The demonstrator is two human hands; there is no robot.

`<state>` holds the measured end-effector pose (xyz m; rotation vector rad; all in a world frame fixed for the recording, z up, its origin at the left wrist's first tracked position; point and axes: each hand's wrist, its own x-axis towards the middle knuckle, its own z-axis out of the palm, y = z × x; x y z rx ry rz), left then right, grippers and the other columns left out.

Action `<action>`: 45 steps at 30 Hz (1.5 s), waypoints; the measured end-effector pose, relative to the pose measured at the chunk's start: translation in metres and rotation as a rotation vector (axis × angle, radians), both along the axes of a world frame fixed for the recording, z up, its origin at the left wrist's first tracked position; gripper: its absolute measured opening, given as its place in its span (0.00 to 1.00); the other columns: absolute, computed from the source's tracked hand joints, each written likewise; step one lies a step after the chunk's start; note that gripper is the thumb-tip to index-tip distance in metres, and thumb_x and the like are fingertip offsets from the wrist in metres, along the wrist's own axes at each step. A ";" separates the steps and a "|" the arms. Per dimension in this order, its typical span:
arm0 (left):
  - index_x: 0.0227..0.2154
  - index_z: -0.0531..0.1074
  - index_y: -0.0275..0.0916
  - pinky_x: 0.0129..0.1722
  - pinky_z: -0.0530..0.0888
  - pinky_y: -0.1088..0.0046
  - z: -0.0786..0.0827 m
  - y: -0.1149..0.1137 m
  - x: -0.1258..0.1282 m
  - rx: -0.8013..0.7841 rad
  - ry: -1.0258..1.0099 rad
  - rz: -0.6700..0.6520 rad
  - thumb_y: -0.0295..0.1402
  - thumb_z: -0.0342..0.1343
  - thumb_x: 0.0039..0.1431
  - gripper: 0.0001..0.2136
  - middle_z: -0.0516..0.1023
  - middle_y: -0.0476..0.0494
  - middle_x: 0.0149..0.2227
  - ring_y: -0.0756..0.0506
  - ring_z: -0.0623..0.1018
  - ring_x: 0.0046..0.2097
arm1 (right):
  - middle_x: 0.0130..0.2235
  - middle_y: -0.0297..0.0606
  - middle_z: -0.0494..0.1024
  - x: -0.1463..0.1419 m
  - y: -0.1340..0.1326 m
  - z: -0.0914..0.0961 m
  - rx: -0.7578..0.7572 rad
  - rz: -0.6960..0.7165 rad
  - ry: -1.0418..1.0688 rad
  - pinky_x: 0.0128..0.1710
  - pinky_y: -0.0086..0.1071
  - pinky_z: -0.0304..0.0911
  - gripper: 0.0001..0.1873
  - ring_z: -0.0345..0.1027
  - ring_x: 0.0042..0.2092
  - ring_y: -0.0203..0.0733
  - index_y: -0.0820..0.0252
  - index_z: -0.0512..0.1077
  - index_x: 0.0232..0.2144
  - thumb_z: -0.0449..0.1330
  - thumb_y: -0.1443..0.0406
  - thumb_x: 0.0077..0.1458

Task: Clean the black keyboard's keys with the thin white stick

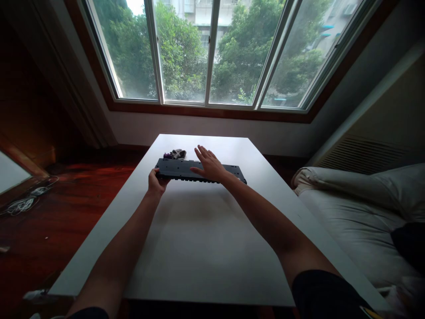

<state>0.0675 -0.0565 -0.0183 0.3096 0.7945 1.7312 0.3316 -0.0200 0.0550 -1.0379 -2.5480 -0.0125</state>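
A dark keyboard (pixel 179 168) is held above the white table, its flat underside facing up and its keys pointing down along the near edge. My left hand (pixel 157 181) grips its left end, thumb on top and fingers beneath. Over the middle of the underside is my right hand (pixel 210 165), fingers stretched out and spread, palm down; whether it touches the surface I cannot tell. My right forearm hides part of the keyboard's right half. Just behind the keyboard lies a small crumpled grey cloth (pixel 178 153) with something purple beside it.
The white table (pixel 206 248) stretches from me toward a wide window (pixel 209 53). To the right stands a light-coloured sofa (pixel 352 212). On the red wooden floor at left lie coiled white cables (pixel 23 204).
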 end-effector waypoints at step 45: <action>0.41 0.73 0.39 0.42 0.81 0.59 0.022 0.001 -0.030 -0.078 0.003 -0.056 0.33 0.52 0.57 0.10 0.78 0.39 0.38 0.39 0.80 0.43 | 0.68 0.49 0.59 0.153 -0.041 -0.063 0.179 -0.145 0.714 0.66 0.55 0.54 0.34 0.52 0.69 0.56 0.54 0.55 0.66 0.54 0.49 0.64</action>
